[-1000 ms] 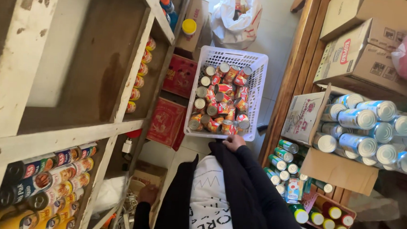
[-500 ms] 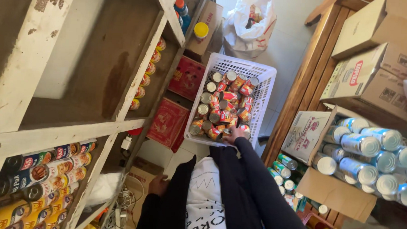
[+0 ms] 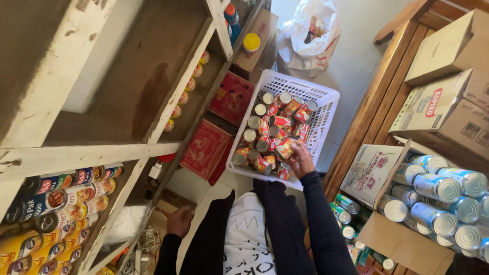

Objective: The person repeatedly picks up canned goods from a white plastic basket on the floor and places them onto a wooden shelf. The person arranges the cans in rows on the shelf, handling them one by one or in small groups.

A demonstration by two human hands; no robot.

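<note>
A white plastic basket point(image 3: 326, 105) stands on the floor in front of me, filled with several red-labelled tins point(image 3: 274, 134). My right hand point(image 3: 300, 161) reaches into its near right corner and rests on the tins; whether it grips one I cannot tell. My left hand point(image 3: 179, 222) hangs low at the left beside the bottom of the wooden shelf unit point(image 3: 87, 153), fingers curled, with nothing visible in it.
The shelf at left holds rows of tins point(image 3: 63, 201). Red boxes point(image 3: 206, 149) lean at its foot. On the right are stacked cardboard boxes point(image 3: 451, 107) and an open carton of blue-and-white tins point(image 3: 443, 198). A white plastic bag point(image 3: 307, 36) lies beyond the basket.
My right hand has gone from the basket's near rim further in onto the tins. My left hand has stayed low by the shelf. The view has tilted slightly.
</note>
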